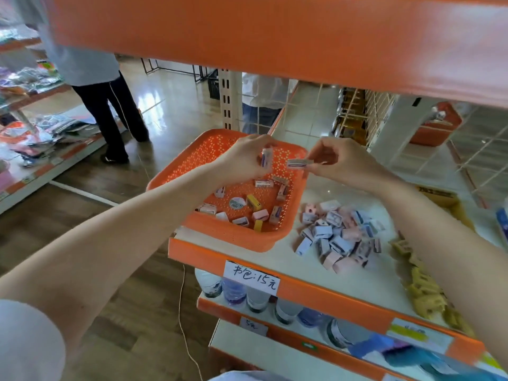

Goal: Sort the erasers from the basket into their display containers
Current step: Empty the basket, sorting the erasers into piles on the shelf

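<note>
Head view, basket: we record an orange perforated plastic basket (233, 237) on the left front corner of the white shelf board with an orange front edge (275, 261), overhanging that corner. It stands where both arms reach it.
Left hand: the left hand (244, 160) is raised over the basket. Its fingers and thumb pinch a small pink-and-blue wrapped eraser (266, 158), held upright, we judge so that its printed face can be read.
Right hand: the right hand (343, 160) pinches a second wrapped eraser (299, 163) by one end. It lies level, its free end towards the left hand. We take the pair to be held close together to compare their kind.
Basket contents: about a dozen loose erasers (259, 214), pink, white and yellow, lie scattered on the basket floor around a round barcode sticker (237, 202). By our estimate the sorting is past halfway.
Shelf pile: a heap of pink, blue and white erasers (336, 237) lies on the board just right of the basket, apparently grouped by kind.
Yellow stock: a row of yellow pieces (424, 295) lies further right, too blurred for us to name.
Display containers: we cannot make out any with certainty.
Price tag: a handwritten white paper label (251, 279) is fixed to the orange edge below the basket.
Lower shelf: clear plastic bottles (233, 291) lie on their sides.
</note>
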